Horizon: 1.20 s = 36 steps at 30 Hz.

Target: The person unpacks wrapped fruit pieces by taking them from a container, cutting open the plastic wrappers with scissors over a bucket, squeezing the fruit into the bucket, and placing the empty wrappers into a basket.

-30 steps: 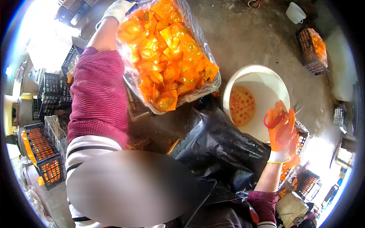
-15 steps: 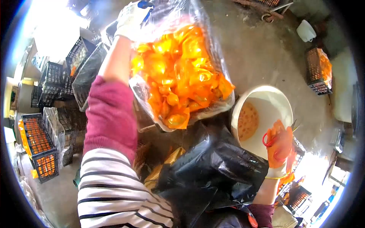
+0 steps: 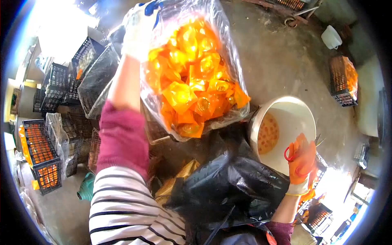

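Observation:
A crate lined with clear plastic [image 3: 232, 49] stands before me, heaped with shiny orange film-wrapped packets [image 3: 204, 104]. My left hand [image 3: 141, 30], in a white and blue glove, is closed at the crate's far left edge, on the plastic liner; glare washes out part of it. My right hand [image 3: 301, 159], in an orange glove, is closed round scissors [image 3: 289, 153] with red handles, their blades pointing out past the fingers. It is beside the near rim of a white bucket [image 3: 296, 116], in which an orange-brown speckled layer [image 3: 268, 132] shows.
Black plastic sheeting [image 3: 228, 183] covers my lap. Stacked black crates [image 3: 55, 85] stand at left, with crates of orange items [image 3: 41, 143] below them. Another crate [image 3: 343, 79] and a small white tub [image 3: 331, 37] are at right. A green container [image 3: 85, 187] lies by my left elbow.
The packets in the crate have shifted and settled differently. My left hand has moved slightly with the crate's edge. My right hand still holds the scissors and has barely moved.

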Tool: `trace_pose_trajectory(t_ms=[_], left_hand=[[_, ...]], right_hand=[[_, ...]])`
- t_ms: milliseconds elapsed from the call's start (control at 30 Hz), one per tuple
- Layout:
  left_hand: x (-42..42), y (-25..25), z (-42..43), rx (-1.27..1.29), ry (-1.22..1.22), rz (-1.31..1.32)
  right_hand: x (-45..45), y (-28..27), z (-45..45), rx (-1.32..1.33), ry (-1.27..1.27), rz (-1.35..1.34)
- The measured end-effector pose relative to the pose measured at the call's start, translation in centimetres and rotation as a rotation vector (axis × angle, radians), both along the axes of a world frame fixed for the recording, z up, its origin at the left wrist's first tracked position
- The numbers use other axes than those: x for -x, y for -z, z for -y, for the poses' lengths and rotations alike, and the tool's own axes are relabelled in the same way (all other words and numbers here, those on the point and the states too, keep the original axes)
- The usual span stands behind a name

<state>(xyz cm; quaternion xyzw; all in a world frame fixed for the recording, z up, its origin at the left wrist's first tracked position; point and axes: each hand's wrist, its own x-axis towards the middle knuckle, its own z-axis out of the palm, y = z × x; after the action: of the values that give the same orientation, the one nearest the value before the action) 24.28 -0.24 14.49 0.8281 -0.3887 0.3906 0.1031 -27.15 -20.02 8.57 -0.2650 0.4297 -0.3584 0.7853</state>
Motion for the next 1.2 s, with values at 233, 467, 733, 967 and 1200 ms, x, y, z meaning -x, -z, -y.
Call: trace_pose_trajectory(t_ms=[233,467,733,967,1200], left_hand=[[-4.6,1.0,-0.3,-0.052,0.038,-0.262],[9.6,2.6,-3.0,0.451,0.224,-0.551],[12.2,13.2,-4.3,-0.097,-0.198,-0.629],[12.9,14.5,-5.2,-0.099,-0.208,-0.535],[12.9,11.8,-6.8,-0.129,-0.048,-0.851]], right_hand=[[2.5,1.8,0.9,0.027,-0.077,0.109],[3.8,3.3,1.8,-0.007,-0.124,0.105],[4.2,2.4,0.5,0.003,-0.119,0.09],[6.6,4.9,1.5,0.11,-0.288,0.375],[5.7,2.3,-0.9,0.193,-0.067,0.175]])
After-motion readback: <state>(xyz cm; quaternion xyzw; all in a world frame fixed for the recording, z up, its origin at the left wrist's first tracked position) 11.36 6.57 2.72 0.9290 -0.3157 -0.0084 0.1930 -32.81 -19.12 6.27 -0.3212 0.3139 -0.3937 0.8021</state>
